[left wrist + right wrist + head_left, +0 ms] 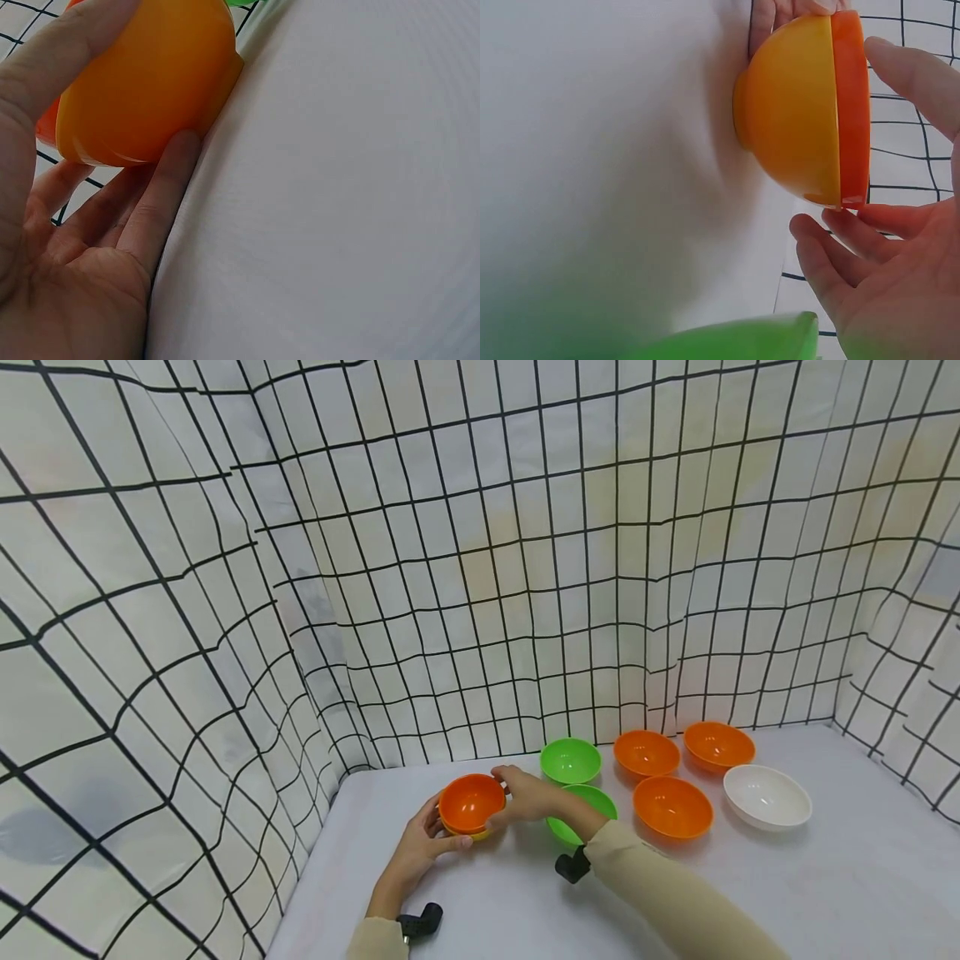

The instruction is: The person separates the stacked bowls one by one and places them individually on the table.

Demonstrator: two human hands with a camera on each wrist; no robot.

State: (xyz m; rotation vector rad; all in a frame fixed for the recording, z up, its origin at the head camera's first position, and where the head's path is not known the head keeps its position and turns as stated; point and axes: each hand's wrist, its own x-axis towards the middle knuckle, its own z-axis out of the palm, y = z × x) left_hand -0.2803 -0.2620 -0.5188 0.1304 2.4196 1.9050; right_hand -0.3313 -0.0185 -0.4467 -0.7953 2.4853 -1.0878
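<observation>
A small orange bowl (471,802) sits nested inside a yellow bowl (791,112), and only a band of its outer wall shows above the yellow rim. On the left side, my left hand (420,852) holds the yellow bowl, its thumb across the near wall and fingers around the far side. The yellow bowl's foot is right at the white tabletop in the left wrist view. My right hand (528,797) spans the right side of the orange bowl, thumb and fingertips at its rim. The right forearm partly covers a green bowl (564,832).
Another green bowl (570,762) stands behind the covered one. Further right are three larger orange bowls, one of them nearest (672,808), and a white bowl (767,797). A white wall with a black grid (480,652) borders the white table (495,910) at the back and sides.
</observation>
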